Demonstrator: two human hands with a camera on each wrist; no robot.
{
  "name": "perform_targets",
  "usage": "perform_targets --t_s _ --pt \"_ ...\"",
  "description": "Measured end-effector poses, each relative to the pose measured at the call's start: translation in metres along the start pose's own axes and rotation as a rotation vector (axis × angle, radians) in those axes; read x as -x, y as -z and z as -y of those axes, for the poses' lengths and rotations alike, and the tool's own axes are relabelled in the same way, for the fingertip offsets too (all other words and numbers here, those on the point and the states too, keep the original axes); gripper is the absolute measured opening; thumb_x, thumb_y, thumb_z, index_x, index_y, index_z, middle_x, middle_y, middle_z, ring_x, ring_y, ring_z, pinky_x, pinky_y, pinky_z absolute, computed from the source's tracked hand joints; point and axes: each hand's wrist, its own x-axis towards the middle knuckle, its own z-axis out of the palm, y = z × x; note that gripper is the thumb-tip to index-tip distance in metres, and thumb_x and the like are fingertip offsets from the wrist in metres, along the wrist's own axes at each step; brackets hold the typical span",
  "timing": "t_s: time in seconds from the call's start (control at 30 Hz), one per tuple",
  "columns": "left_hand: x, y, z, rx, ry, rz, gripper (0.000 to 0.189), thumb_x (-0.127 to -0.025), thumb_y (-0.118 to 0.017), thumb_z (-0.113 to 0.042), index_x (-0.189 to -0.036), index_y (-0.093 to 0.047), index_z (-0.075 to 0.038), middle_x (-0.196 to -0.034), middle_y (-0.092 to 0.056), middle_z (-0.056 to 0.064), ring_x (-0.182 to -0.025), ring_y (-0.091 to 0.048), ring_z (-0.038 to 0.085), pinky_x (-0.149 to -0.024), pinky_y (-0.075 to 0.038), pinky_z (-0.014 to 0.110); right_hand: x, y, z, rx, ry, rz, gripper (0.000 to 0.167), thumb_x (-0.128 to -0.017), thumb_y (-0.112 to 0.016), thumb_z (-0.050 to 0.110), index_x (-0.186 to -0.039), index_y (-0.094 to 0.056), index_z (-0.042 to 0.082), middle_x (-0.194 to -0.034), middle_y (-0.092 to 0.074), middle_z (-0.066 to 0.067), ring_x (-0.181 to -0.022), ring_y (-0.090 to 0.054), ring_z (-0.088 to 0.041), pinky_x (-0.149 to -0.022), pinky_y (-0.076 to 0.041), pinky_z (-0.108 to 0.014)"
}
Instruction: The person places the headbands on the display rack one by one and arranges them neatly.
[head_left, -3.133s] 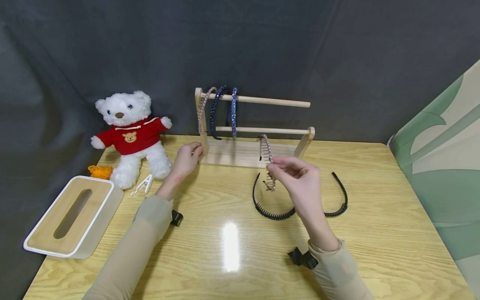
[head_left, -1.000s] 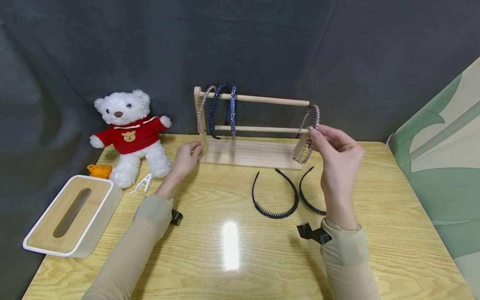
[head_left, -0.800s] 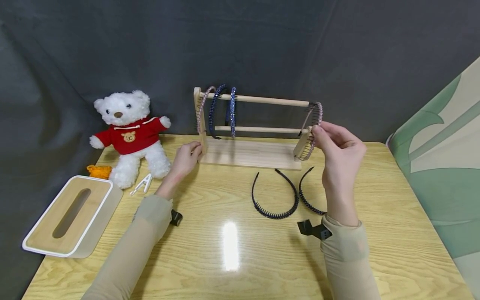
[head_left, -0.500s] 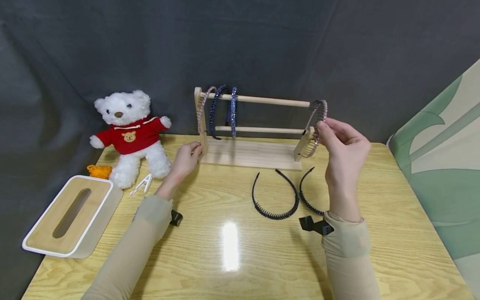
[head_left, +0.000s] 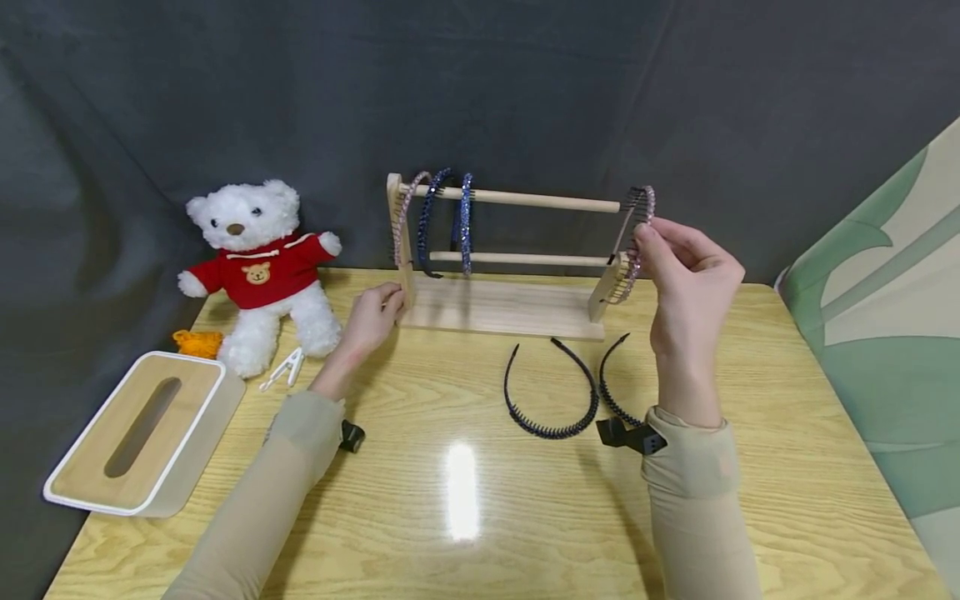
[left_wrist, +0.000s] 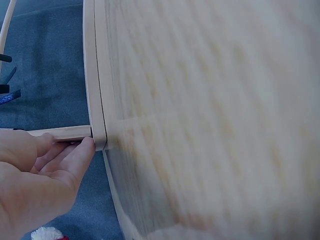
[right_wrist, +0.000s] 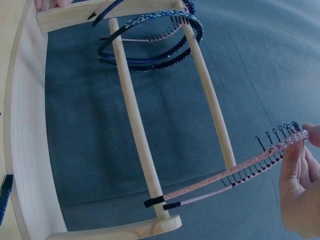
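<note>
My right hand pinches a pink toothed headband at its arched top, thumb against fingers. This headband stands at the free right end of the wooden rack's upper rod; its black tips lie beside the lower rod in the right wrist view. At the rack's left end, my left hand grips the foot of the upright, and the left wrist view shows thumb and fingers on the wood. Hanging at the upper rod's left are a pink headband, a dark blue one and a glittery blue one.
Two dark toothed headbands lie in front of the rack, one whole and one partly behind my right wrist. On the left are a white teddy bear, a tissue box, a white clip and an orange item.
My right hand has carried the pink headband from over the table rightward to the rack's right end, then raised it slightly along the upper rod's tip. My left hand stays on the upright.
</note>
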Motion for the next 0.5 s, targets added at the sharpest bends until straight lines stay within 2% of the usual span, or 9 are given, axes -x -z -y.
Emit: perform_targets --t_s 0.23,0.5 --pt "0.0007 0.0003 0.0008 0.004 0.009 0.006 0.028 -0.115 -0.050 -0.013 -0.109 -0.071 0.004 -0.094 -0.068 0.019 -0.091 -0.060 0.030 -0.086 -0.047 0.043 0.0000 -0.0008 0.0025 -0.031 -0.011 -0.021 0.016 -0.086 -0.086 -0.005 -0.095 -0.078 -0.015 -0.077 -0.074 -0.015 -0.061 -0.070 -0.016 -0.061 -0.059 -0.024" --pt "-0.0006 -0.0009 0.0019 0.003 0.010 0.007 0.028 -0.115 -0.049 -0.013 -0.108 -0.071 0.004 -0.092 -0.067 0.018 -0.087 -0.059 0.029 -0.082 -0.045 0.041 -0.0004 -0.0022 0.0044 -0.029 0.005 -0.009 0.017 -0.087 -0.086 -0.005 -0.096 -0.077 -0.016 -0.077 -0.074 -0.014 -0.062 -0.068 -0.015 -0.061 -0.058 -0.024"
